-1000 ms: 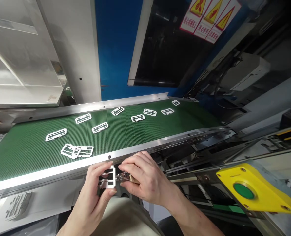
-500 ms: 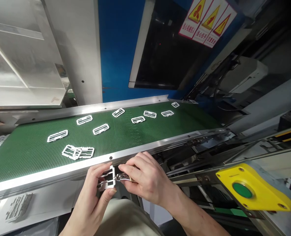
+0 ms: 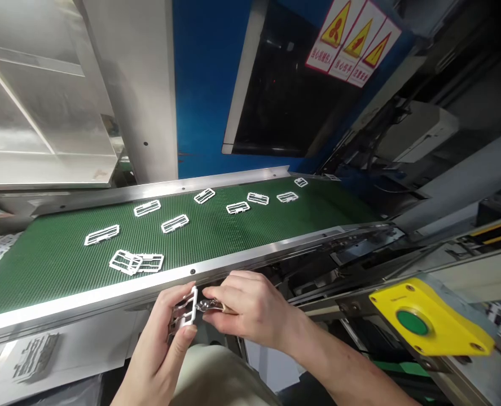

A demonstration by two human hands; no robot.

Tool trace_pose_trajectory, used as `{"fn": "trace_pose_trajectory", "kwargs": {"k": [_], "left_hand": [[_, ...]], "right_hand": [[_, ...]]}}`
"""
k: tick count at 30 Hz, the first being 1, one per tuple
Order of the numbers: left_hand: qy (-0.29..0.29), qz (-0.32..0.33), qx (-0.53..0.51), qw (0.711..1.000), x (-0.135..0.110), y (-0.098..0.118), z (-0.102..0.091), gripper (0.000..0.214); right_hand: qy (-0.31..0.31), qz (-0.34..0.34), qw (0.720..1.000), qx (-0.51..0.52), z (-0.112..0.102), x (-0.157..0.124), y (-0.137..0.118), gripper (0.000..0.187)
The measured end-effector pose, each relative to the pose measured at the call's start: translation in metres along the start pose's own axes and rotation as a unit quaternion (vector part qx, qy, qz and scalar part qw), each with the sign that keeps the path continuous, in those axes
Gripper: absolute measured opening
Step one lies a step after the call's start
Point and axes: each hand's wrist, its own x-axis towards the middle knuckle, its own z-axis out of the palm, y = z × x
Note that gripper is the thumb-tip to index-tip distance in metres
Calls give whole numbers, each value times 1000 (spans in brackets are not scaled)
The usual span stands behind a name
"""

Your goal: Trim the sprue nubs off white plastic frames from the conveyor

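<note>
Below belt edge (image 3: 106, 293): left hand (image 3: 163, 338) pinches white frame (image 3: 188, 307), long axis near-upright; right hand (image 3: 248, 313) grips metal tool (image 3: 210, 305).

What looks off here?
Two white frames overlap near the green belt's front edge, one askew across the other; the others lie singly. The left hand grips a single frame, the right hand a metal tool.

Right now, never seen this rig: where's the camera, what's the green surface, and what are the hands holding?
There is one camera, worn on the person's head, looking down at their own two bare hands. The green conveyor belt carries scattered white plastic frames, two of them overlapping near its front rail. Just below that rail, the left hand grips a single frame. The right hand holds a small metal tool with its tip at the frame's edge. At right sits a yellow box with a green button.
</note>
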Motion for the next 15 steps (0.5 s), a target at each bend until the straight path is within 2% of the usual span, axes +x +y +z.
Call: {"fn": "trace_pose_trajectory", "kwargs": {"k": [2,4,5,9,15], "left_hand": [[-9,0,-25,1000,1,1,-1,45],[-18,1,-79,997,1,2,0,43],[-19,3,-113,993,1,2,1,43],[-15,11,-200,980,0,-2,5,44],[-32,37,-194,980,2,-12,2,41]], "right_hand": [[2,72,993,95,-4,0,0,44],[-10,118,986,122,-11,2,-1,55],[-16,110,988,107,-15,3,-1,55],[-35,-5,999,7,-29,10,-3,39],[-60,-43,996,-59,-40,21,-13,34]]}}
